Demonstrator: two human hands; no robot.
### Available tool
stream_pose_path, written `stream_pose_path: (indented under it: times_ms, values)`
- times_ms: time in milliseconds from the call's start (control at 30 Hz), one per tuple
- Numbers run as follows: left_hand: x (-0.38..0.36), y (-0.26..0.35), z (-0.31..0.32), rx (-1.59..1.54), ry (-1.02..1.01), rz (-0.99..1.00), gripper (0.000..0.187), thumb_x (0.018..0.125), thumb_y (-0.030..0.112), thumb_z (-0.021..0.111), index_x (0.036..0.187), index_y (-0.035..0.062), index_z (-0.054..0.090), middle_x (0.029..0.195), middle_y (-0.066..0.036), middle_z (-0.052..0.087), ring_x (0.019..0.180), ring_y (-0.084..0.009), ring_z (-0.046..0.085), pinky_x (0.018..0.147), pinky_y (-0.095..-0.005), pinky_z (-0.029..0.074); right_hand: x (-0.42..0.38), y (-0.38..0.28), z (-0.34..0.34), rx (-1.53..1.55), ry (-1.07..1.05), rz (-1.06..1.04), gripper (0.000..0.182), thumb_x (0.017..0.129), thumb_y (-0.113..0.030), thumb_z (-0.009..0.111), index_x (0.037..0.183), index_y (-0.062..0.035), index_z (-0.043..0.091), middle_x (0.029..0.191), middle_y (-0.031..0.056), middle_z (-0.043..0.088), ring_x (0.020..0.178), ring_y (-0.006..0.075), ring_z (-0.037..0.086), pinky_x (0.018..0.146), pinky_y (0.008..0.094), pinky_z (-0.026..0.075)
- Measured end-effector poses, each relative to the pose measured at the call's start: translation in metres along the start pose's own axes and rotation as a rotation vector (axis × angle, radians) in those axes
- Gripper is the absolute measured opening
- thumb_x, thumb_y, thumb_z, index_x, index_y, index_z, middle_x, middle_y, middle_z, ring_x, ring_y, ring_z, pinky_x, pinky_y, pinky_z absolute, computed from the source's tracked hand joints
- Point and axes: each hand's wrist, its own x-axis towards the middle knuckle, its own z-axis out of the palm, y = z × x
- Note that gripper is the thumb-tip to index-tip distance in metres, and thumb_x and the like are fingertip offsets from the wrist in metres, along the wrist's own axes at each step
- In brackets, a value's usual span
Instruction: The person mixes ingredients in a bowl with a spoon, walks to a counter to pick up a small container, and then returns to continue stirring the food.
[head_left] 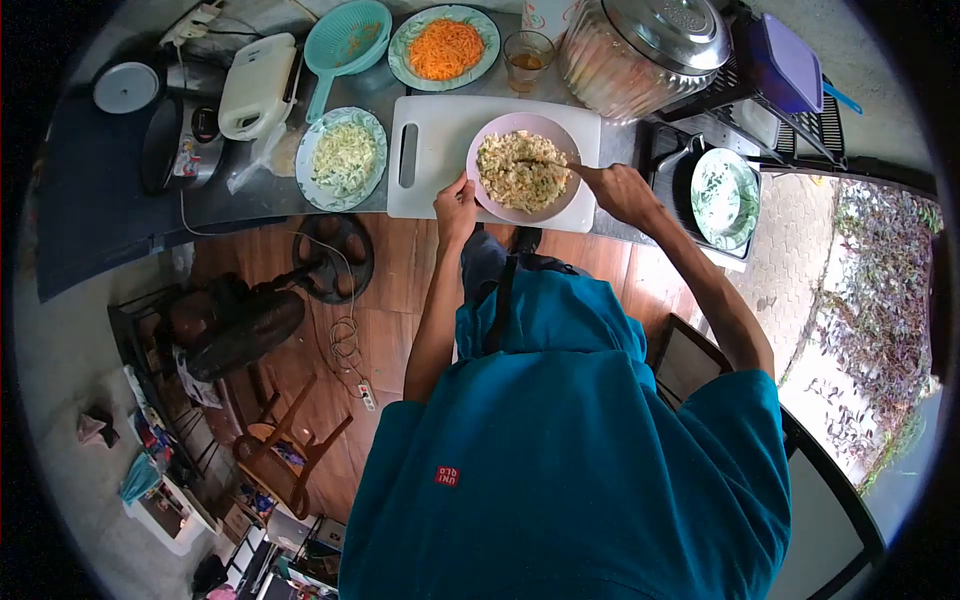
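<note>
A pink bowl (483, 197) stands on a white cutting board (430, 190), holding a chopped, pale salad-like mix (522, 185) with orange and green bits. My left hand (457, 208) is closed on the bowl's near left rim, thumb on top. From the right, my right hand (620, 192) grips a thin, dark utensil (548, 163). Its working end is buried in the mix, so its kind is hidden. Left of the board is a patterned plate of shredded pale vegetable (343, 160). Behind it, another plate carries grated carrot (446, 50).
A teal strainer (347, 40), a white sandwich maker (258, 85), a glass (528, 60) and a big lidded jar (625, 60) line the counter's back. To the right, a patterned plate (724, 198) rests on the stove. A fan (250, 325) stands on the floor at left.
</note>
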Motion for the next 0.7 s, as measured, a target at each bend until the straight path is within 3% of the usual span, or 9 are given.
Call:
stream_pose_path:
  times_ms: [100, 167, 300, 400, 500, 567, 600, 700]
  values:
    - [0.004, -0.010, 0.002, 0.026, -0.009, 0.045, 0.033, 0.090, 0.013, 0.055, 0.119, -0.0035, 0.055, 0.103, -0.013, 0.062, 0.081, -0.0171, 0.062, 0.061, -0.0299, 0.057, -0.006, -0.007, -0.013, 0.104, 0.014, 0.064, 0.043, 0.079, -0.004, 0.045, 0.122, -0.0075, 0.054, 0.068, 0.0220, 0.061, 0.060, 0.0360, 0.060, 0.059, 0.0450, 0.050]
    - [0.005, -0.014, 0.005, 0.055, 0.065, 0.112, 0.029, 0.089, 0.010, 0.054, 0.115, -0.0020, 0.058, 0.090, -0.014, 0.066, 0.075, -0.0166, 0.061, 0.057, -0.0295, 0.054, -0.009, -0.011, -0.009, 0.132, -0.014, 0.062, 0.044, 0.078, -0.003, 0.045, 0.121, -0.0064, 0.054, 0.069, 0.0222, 0.061, 0.062, 0.0362, 0.061, 0.061, 0.0455, 0.050]
    - [-0.003, 0.005, 0.003, -0.045, 0.034, 0.025, 0.030, 0.090, 0.012, 0.054, 0.116, -0.0022, 0.057, 0.093, -0.014, 0.065, 0.076, -0.0161, 0.062, 0.057, -0.0291, 0.055, -0.006, -0.017, 0.012, 0.167, -0.068, 0.085, 0.044, 0.075, 0.001, 0.046, 0.118, -0.0031, 0.055, 0.071, 0.0228, 0.062, 0.067, 0.0371, 0.063, 0.068, 0.0465, 0.051]
    - [-0.010, 0.018, 0.001, 0.065, 0.020, 0.031, 0.032, 0.089, 0.012, 0.056, 0.118, -0.0033, 0.056, 0.104, -0.013, 0.063, 0.084, -0.0171, 0.062, 0.065, -0.0300, 0.057, 0.003, -0.021, 0.021, 0.130, -0.122, 0.225, 0.044, 0.075, 0.000, 0.047, 0.119, -0.0029, 0.055, 0.071, 0.0233, 0.062, 0.067, 0.0378, 0.063, 0.067, 0.0462, 0.051]
    - [-0.003, 0.019, 0.000, -0.043, 0.013, -0.027, 0.033, 0.089, 0.012, 0.057, 0.117, -0.0045, 0.055, 0.106, -0.014, 0.064, 0.087, -0.0170, 0.062, 0.066, -0.0302, 0.056, 0.013, -0.005, 0.016, 0.077, -0.105, 0.144, 0.038, 0.079, -0.003, 0.047, 0.115, -0.0034, 0.058, 0.075, 0.0236, 0.062, 0.069, 0.0380, 0.063, 0.067, 0.0459, 0.051]
    - [-0.008, 0.023, -0.002, 0.191, 0.038, 0.118, 0.034, 0.089, 0.012, 0.057, 0.118, -0.0047, 0.055, 0.110, -0.015, 0.063, 0.093, -0.0176, 0.061, 0.075, -0.0299, 0.052, 0.012, 0.005, -0.007, 0.177, 0.002, 0.062, 0.029, 0.084, -0.009, 0.047, 0.108, -0.0039, 0.062, 0.079, 0.0234, 0.063, 0.069, 0.0379, 0.062, 0.067, 0.0457, 0.051]
    - [-0.008, 0.025, -0.001, 0.091, 0.030, 0.049, 0.034, 0.088, 0.012, 0.057, 0.118, -0.0035, 0.055, 0.111, -0.018, 0.062, 0.098, -0.0200, 0.060, 0.083, -0.0292, 0.048, 0.015, 0.012, -0.013, 0.243, 0.040, 0.069, 0.026, 0.086, -0.013, 0.048, 0.105, -0.0064, 0.064, 0.081, 0.0230, 0.063, 0.070, 0.0378, 0.062, 0.067, 0.0456, 0.050]
    - [0.012, -0.002, -0.002, 0.162, -0.018, -0.012, 0.033, 0.088, 0.012, 0.056, 0.117, -0.0025, 0.056, 0.111, -0.020, 0.062, 0.100, -0.0216, 0.060, 0.088, -0.0294, 0.044, 0.035, 0.036, -0.020, 0.161, 0.128, -0.018, 0.026, 0.086, -0.014, 0.050, 0.107, -0.0078, 0.064, 0.073, 0.0211, 0.062, 0.067, 0.0366, 0.061, 0.064, 0.0457, 0.050]
